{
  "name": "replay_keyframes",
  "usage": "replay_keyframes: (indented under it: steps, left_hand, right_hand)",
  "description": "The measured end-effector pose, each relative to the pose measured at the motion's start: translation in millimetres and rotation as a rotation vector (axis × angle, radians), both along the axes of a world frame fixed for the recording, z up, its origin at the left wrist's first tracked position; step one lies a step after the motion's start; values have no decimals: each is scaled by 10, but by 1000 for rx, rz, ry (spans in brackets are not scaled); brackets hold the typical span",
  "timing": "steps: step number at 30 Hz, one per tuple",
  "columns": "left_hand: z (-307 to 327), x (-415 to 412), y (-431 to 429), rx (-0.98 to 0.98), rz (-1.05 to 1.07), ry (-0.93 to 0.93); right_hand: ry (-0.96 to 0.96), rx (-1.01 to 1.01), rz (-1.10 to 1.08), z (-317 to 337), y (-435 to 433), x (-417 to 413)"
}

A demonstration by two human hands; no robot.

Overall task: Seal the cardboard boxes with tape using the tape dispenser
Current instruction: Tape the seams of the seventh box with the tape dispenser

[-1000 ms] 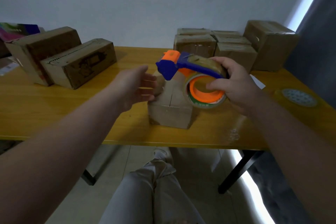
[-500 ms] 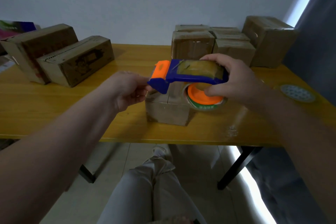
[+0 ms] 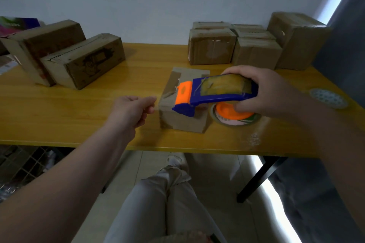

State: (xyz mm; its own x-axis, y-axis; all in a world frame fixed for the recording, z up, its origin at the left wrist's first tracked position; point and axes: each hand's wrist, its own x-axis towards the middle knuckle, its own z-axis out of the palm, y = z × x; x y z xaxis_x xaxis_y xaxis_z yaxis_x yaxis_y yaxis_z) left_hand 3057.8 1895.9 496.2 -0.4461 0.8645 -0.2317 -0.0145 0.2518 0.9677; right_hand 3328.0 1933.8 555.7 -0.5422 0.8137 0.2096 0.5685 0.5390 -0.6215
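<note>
The left grip (image 3: 134, 110) has curled fingers, thumb against forefinger; whether it pinches tape cannot be told. The cardboard box (image 3: 183, 124) stands on the bench (image 3: 69, 116), just beside this grip at 3 o'clock. The right grip (image 3: 262, 92) clasps the tape dispenser (image 3: 215, 90) above the box, orange head toward 9 o'clock.

This person is wearing loose, pale off-white trousers (image 3: 158, 207), the fabric bunching into creases at the knee, and a light-coloured shoe (image 3: 176, 160) is peeking out beyond. The left hand (image 3: 131, 108) and right hand (image 3: 262, 92) are going bare, forearms uncovered too.
</note>
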Motion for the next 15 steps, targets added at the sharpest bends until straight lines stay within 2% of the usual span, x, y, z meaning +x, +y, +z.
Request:
replay_keyframes:
  steps: [6,15]
  left_hand:
    - [-81,-62,43,13,64,56]
    - [-251,-41,81,-55,-5,5]
  right_hand:
    - [-69,56,26,35,89,-141]
    - [-75,72,17,-31,89,-145]
